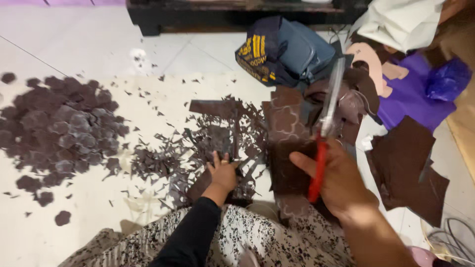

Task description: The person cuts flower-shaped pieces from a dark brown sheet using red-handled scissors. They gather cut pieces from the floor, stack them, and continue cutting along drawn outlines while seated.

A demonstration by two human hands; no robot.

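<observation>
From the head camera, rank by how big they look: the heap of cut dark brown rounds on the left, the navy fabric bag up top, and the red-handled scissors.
1. Heap of cut dark brown rounds, clearly the largest.
2. Navy fabric bag.
3. Red-handled scissors, long but thin; raised in the right hand nearer the camera, so they look bigger than they are.

The right hand (341, 180) and the red-handled scissors (324, 133) it grips are smeared by motion, so the blades' edges cannot be made out. Right of the scissors, the grey cables (452, 240) are cut off at the corner. Beyond the scissors, the dark wooden furniture base (232, 15) runs past the top edge.
</observation>
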